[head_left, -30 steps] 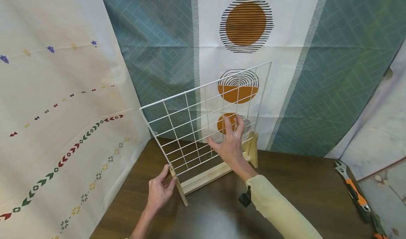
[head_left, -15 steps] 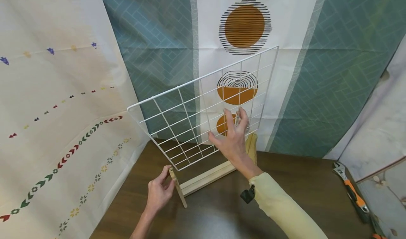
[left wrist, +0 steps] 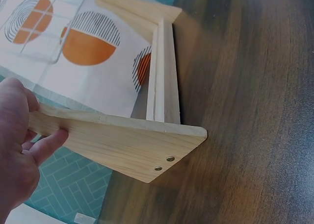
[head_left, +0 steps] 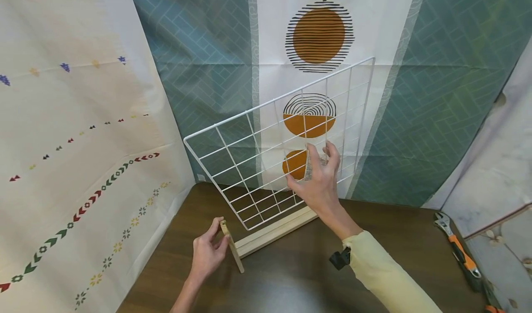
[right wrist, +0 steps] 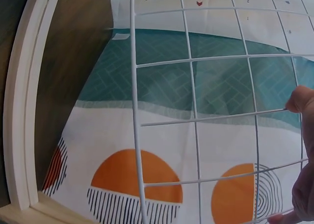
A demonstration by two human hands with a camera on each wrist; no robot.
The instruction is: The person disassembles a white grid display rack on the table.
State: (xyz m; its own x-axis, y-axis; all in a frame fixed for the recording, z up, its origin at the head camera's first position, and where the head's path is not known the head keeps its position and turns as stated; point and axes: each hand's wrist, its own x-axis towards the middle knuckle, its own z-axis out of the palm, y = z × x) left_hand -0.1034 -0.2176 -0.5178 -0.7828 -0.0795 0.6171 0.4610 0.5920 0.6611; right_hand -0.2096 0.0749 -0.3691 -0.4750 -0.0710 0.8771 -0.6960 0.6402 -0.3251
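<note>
My left hand [head_left: 208, 248] pinches the upper end of a wooden stand's near side panel [left wrist: 122, 143], thumb and fingers on opposite faces. Two screw heads show low on that panel. A double-slatted wooden crossbar [head_left: 276, 232] joins it to the far side panel [left wrist: 140, 13], which my right arm hides in the head view. My right hand [head_left: 322, 186] grips a white wire grid panel [head_left: 247, 112] by its inner wires, fingers curled through the openings. The grid hangs tilted above the crossbar, and its lower left corner is apart from the near side panel.
On the dark wooden table [head_left: 287, 276], an adjustable wrench [head_left: 463, 253] with an orange and black handle lies at the right edge. Another orange-tipped tool [head_left: 492, 303] lies below it, partly cut off. Patterned cloths [head_left: 208, 73] hang behind and at the left.
My right hand has raised the wire grid out of the stand's side panels, then shifted it to the right. The left hand keeps its hold on the near side panel.
</note>
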